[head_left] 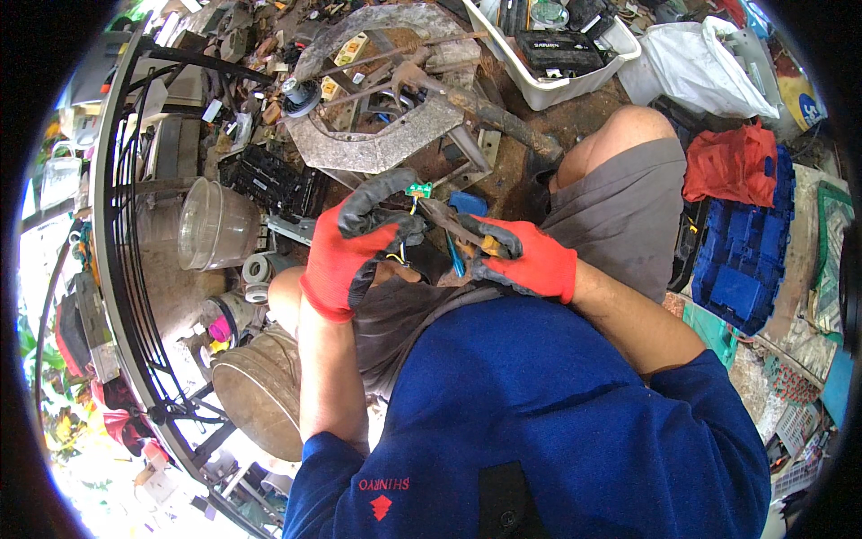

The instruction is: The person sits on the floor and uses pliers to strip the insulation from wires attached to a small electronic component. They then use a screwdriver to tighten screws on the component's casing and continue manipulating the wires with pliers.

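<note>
My left hand (348, 247), in a red glove with black coating, has its fingers curled around a dark part with thin wires, mostly hidden by the glove. At its fingertips a small green circuit board (418, 190) sticks up, with yellow and white wires below it. My right hand (534, 260), gloved alike, is closed around a tool that looks like worn pliers (442, 216), with a yellowish grip. The jaws reach toward the wires just under the board; whether they touch cannot be made out. A light-blue slim piece (456, 258) shows between the hands.
Ahead stands a metal frame (359, 153) with a hammer (476, 103) lying across it. Beyond is a white bin (539, 94) of black parts. Clear tub (211, 225), bucket (260, 386) and black rack (112, 225) are at left; blue tray (741, 251) and red bag (732, 162) at right.
</note>
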`<control>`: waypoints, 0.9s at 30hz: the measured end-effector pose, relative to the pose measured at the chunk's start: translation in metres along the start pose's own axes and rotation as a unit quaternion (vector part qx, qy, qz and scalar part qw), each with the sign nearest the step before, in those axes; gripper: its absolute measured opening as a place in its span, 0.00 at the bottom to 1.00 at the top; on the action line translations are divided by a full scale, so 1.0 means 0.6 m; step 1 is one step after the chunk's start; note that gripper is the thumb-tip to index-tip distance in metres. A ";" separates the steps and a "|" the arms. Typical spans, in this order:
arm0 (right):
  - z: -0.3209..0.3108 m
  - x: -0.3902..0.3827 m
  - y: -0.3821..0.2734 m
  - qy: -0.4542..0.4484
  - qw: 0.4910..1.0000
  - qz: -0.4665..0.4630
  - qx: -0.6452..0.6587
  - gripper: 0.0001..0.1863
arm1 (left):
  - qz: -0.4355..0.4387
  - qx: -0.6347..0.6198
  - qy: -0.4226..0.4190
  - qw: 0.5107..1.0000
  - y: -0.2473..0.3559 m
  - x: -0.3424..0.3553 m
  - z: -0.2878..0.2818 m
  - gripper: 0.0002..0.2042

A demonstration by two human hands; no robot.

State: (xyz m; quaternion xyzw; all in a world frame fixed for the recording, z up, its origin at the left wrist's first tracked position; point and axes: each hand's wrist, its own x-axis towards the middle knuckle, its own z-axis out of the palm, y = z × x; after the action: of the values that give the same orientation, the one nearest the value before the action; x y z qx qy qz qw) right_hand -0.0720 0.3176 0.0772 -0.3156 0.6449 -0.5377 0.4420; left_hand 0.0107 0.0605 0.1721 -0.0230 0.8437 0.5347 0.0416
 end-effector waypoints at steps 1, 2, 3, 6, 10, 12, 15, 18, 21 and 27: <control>0.001 0.000 0.001 0.002 1.000 -0.006 0.001 0.35 | -0.024 -0.026 0.007 0.999 0.000 0.000 0.001 0.25; 0.002 0.001 0.003 0.016 1.000 -0.019 -0.004 0.34 | -0.032 -0.032 0.019 0.999 0.001 0.000 0.003 0.25; 0.004 0.001 0.005 0.029 0.999 -0.033 -0.008 0.34 | -0.040 -0.038 0.031 0.998 0.002 0.000 0.005 0.26; 0.005 0.002 0.008 0.043 0.998 -0.048 -0.012 0.34 | -0.043 -0.023 0.066 0.997 0.007 -0.001 0.014 0.24; 0.005 0.001 0.010 0.046 0.998 -0.029 -0.030 0.34 | -0.106 -0.059 0.074 0.990 0.014 -0.001 0.018 0.22; 0.005 0.000 0.010 0.044 0.998 -0.034 -0.036 0.34 | -0.127 -0.070 0.073 0.987 0.017 -0.003 0.019 0.23; 0.007 0.001 0.009 0.049 0.997 -0.054 -0.041 0.34 | -0.140 -0.084 0.068 0.984 0.019 -0.006 0.019 0.23; 0.007 0.002 0.006 0.050 0.997 -0.054 -0.036 0.34 | -0.118 -0.093 0.067 0.986 0.018 -0.005 0.021 0.23; 0.006 0.000 0.001 0.058 0.997 -0.036 -0.045 0.34 | -0.112 -0.088 0.069 0.987 0.013 -0.005 0.022 0.23; 0.003 0.000 0.004 0.082 0.987 -0.054 -0.126 0.34 | -0.073 -0.117 0.057 0.989 0.001 -0.002 0.023 0.22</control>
State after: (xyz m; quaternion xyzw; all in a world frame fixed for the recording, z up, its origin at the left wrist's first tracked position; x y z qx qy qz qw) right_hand -0.0703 0.3178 0.0749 -0.3577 0.7234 -0.4996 0.3149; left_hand 0.0125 0.0733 0.1669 -0.1195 0.7725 0.6230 0.0297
